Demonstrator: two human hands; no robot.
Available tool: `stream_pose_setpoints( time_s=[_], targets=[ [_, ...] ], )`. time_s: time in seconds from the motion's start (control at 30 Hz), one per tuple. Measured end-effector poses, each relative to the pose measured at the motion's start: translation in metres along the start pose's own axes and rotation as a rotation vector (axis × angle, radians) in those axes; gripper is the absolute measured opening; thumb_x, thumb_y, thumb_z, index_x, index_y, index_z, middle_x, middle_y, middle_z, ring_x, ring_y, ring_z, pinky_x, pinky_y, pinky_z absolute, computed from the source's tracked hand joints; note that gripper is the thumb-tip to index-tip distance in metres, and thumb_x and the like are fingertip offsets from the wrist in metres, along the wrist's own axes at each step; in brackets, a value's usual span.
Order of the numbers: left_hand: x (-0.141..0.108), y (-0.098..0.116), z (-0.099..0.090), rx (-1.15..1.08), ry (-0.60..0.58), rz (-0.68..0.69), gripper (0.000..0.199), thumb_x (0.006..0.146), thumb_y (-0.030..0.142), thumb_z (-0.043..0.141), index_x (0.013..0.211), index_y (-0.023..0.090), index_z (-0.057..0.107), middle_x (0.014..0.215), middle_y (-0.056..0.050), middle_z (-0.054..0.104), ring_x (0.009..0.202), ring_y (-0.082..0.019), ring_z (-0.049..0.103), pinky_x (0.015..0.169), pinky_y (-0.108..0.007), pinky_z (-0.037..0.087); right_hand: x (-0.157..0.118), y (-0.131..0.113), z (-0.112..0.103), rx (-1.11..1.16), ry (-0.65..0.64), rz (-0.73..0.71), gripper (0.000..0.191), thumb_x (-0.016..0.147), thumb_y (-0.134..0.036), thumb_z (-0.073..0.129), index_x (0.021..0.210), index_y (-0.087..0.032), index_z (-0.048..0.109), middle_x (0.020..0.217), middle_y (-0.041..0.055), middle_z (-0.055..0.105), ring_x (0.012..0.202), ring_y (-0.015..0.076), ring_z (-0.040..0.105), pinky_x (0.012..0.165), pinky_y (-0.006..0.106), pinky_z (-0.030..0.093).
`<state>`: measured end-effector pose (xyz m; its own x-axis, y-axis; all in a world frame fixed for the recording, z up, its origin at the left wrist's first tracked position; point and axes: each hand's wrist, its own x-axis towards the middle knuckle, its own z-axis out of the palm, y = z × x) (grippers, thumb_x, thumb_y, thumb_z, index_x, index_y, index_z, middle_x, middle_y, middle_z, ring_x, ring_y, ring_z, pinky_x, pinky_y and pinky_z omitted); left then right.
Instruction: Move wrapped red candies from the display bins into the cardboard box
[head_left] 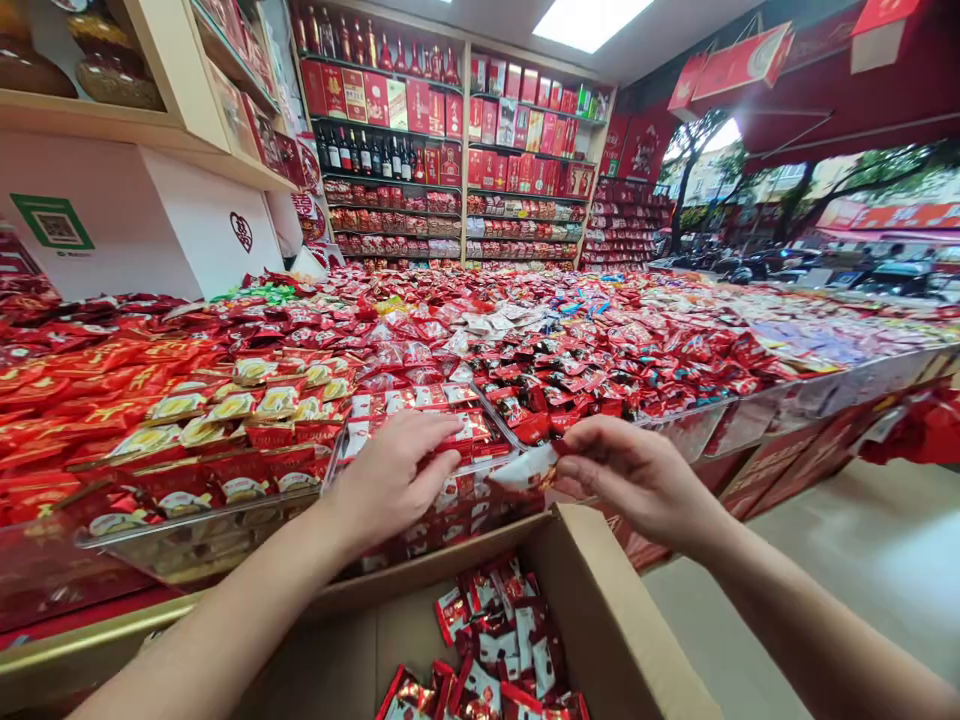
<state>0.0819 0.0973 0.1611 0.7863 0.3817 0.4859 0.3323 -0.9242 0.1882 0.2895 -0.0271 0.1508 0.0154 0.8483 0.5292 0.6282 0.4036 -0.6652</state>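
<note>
My right hand (637,480) pinches a small red and white snack packet (526,468) by its end, just above the front edge of the display bin. Fingers stretched forward and thumb apart, my left hand (401,470) is over the clear plastic bin (495,415) of similar red and white packets; whether its fingertips touch them I cannot tell. Below both hands stands an open cardboard box (600,590), with a heap of loose red and white packets (499,640) inside, mostly toward its right side.
Bins of red and gold packets (247,440) lie to the left, and dark red packets (555,375) to the right. Behind rise shelves (465,150) of bottles and red boxes. A white pillar (202,210) stands at left; tiled floor (840,580) shows at right.
</note>
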Motion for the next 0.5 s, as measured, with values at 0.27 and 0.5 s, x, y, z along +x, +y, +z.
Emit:
stream_pose_setpoints(
  time_s=[0.27,0.5],
  targets=[
    [0.019,-0.009,0.016,-0.077,-0.278,-0.035,0.031,0.085,0.029,0.038,0.115,0.024,0.045,0.104,-0.005,0.059,0.093,-0.019,0.054,0.078,-0.032,0.045,0.05,0.007,-0.018,-0.302,0.036,-0.134,0.007,0.08,-0.017,0.048,0.084,-0.015,0.054,0.071,0.0015,0.057,0.061,0.0092,0.049,0.056,0.021,0.039],
    [0.019,-0.008,0.015,-0.025,-0.411,-0.093,0.023,0.08,0.027,0.045,0.102,0.032,0.052,0.096,-0.001,0.055,0.088,-0.019,0.054,0.075,-0.034,0.047,0.081,0.008,-0.002,-0.441,-0.124,-0.219,0.009,0.081,-0.016,0.045,0.083,-0.015,0.054,0.071,0.0015,0.057,0.063,0.0092,0.049,0.057,0.02,0.037]
  ],
)
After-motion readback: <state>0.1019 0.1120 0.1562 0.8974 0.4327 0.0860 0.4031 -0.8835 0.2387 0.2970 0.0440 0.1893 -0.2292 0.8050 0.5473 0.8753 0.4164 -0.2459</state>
